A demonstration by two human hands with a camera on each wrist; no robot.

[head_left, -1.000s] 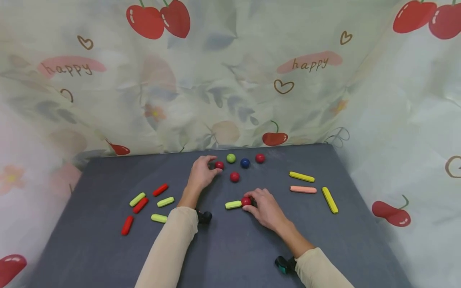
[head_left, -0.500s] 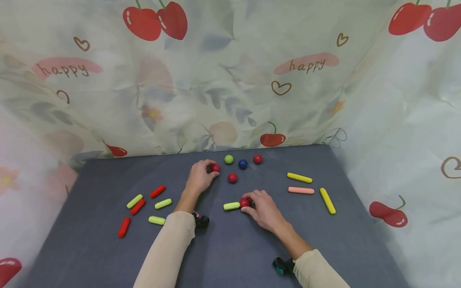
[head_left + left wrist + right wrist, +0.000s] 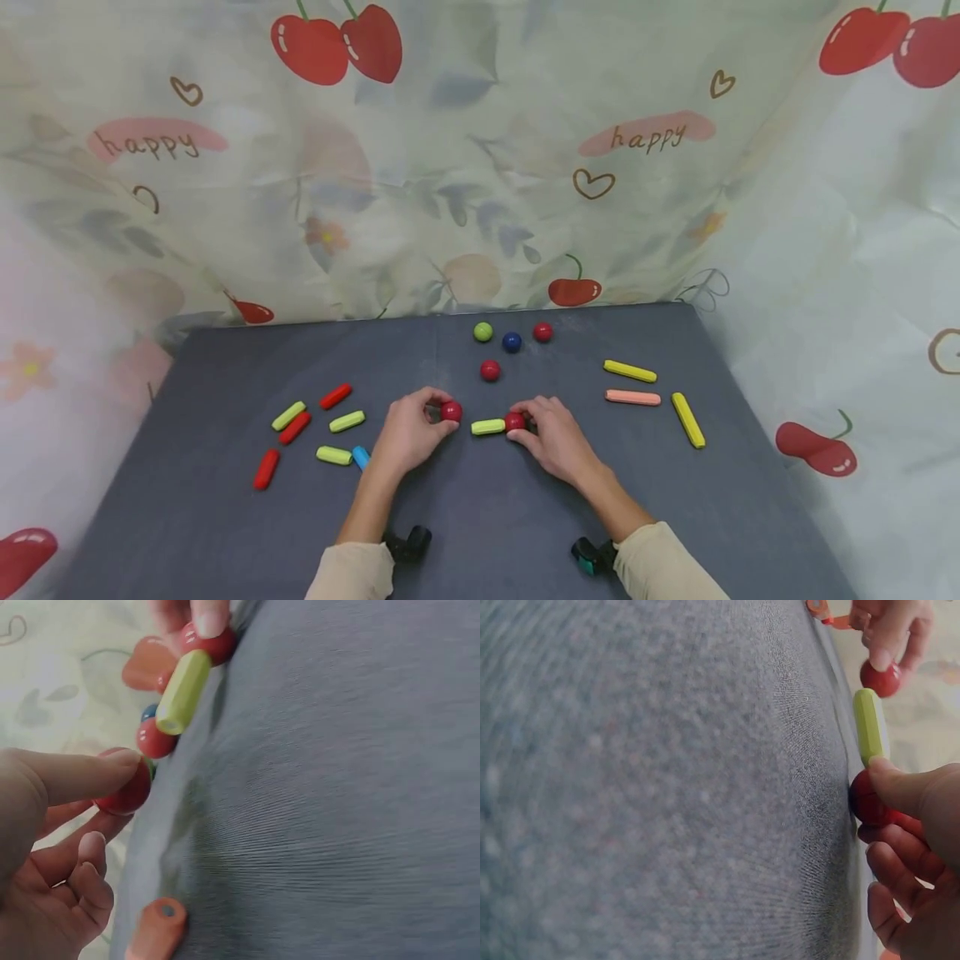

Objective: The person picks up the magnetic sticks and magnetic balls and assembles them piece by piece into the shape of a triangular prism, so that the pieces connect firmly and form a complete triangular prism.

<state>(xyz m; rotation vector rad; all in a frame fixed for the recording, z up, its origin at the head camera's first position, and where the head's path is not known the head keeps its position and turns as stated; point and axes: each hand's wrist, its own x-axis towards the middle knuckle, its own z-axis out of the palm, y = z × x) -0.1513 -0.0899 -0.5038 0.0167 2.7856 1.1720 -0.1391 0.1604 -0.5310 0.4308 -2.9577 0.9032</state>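
Observation:
My left hand (image 3: 408, 432) pinches a red ball (image 3: 452, 412) between thumb and fingers, just left of a short yellow-green stick (image 3: 488, 427). A small gap shows between that ball and the stick's left end. At the stick's right end, my right hand (image 3: 553, 437) pinches a second red ball (image 3: 515, 422), which meets the stick. The left wrist view shows the thumb across the held red ball (image 3: 124, 784), and the stick (image 3: 184, 691) beyond it. In the right wrist view the thumb tip lies over the ball (image 3: 868, 799) by the end of the stick (image 3: 868, 724).
Behind the hands lie a green ball (image 3: 483, 332), a blue ball (image 3: 512, 342) and two red balls (image 3: 490, 371). Red sticks (image 3: 265, 469), yellow-green sticks (image 3: 333, 455) and a partly hidden blue stick (image 3: 361, 457) lie left. Yellow sticks (image 3: 687, 420) and a pink stick (image 3: 632, 397) lie right.
My left hand has gripped the red ball at the back and brought it toward me, beside the stick's left end. The right hand stays at its ball. The blue stick has come into view.

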